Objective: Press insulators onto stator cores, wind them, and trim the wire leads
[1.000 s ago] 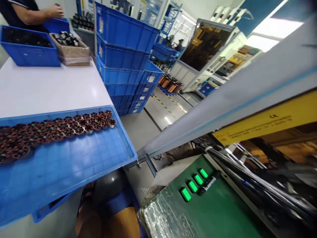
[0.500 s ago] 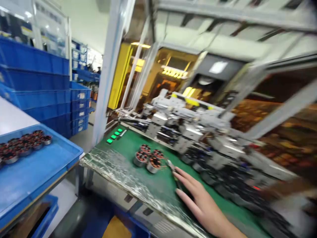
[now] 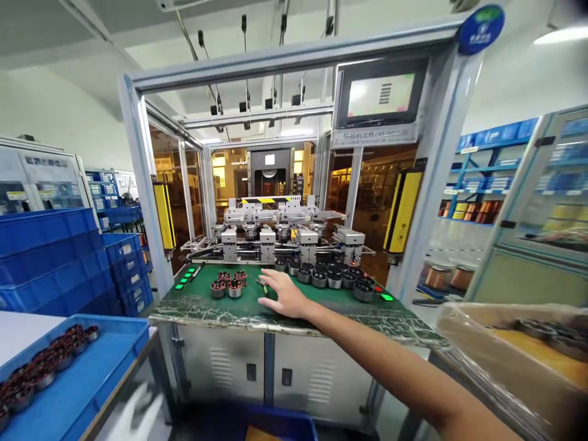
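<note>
My right hand (image 3: 283,295) reaches out over the green work surface (image 3: 321,303) of a machine station, palm down with its fingers spread and nothing in it. Its fingertips lie right next to a small hand tool (image 3: 263,284) on the green surface. Just left of the tool stand three copper-wound stators (image 3: 227,285). Behind and to the right of the hand runs a row of several dark stators (image 3: 331,277), along the front of the machine's fixtures (image 3: 280,236). My left hand is not visible.
A blue tray (image 3: 87,380) holding several wound stators (image 3: 41,367) sits at the lower left on a white table. Blue crates (image 3: 55,257) are stacked at the left. A plastic-lined cardboard box (image 3: 514,349) is close at the right. Yellow light-curtain posts (image 3: 404,211) flank the machine opening.
The view has swung from the blue tray and crates round to face the machine head-on. My right hand came into view and now rests beside the small tool.
</note>
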A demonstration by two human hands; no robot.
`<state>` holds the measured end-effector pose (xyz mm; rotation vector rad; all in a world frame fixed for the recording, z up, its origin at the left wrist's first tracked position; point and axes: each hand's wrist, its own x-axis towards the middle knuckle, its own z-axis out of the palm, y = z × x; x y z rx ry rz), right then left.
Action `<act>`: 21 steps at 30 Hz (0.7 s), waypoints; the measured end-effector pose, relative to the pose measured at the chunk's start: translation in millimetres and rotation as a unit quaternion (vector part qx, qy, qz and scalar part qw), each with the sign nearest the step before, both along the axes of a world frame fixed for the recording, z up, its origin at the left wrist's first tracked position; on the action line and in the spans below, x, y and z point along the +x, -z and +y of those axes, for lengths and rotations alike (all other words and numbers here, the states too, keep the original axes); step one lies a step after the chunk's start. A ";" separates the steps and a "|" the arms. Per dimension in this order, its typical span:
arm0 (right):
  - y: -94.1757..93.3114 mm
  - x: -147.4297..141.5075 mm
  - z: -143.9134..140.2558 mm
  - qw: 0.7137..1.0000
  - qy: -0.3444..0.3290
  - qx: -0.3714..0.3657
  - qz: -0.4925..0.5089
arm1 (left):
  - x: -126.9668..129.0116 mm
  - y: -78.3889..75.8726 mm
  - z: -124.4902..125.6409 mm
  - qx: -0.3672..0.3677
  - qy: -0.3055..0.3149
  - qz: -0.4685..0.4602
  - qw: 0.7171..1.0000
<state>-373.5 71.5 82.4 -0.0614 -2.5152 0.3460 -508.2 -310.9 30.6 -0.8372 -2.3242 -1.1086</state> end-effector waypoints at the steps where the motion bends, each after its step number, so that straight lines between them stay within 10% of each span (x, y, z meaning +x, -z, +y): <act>1: -5.5 -6.9 -4.5 1.000 -0.013 0.004 0.010 | 2.9 -8.3 7.1 -0.005 0.013 0.003 1.000; 6: -13.3 -54.1 -31.2 0.997 -0.073 0.017 0.027 | -24.2 -71.1 116.2 -0.087 0.113 0.015 0.990; 9: -3.4 -68.6 -34.0 0.996 -0.082 0.007 0.032 | -50.1 -80.8 167.2 -0.112 0.133 -0.033 0.984; 21: 2.8 -65.3 -15.1 0.995 -0.084 -0.015 0.042 | -86.6 -65.4 131.8 -0.104 0.200 -0.132 0.965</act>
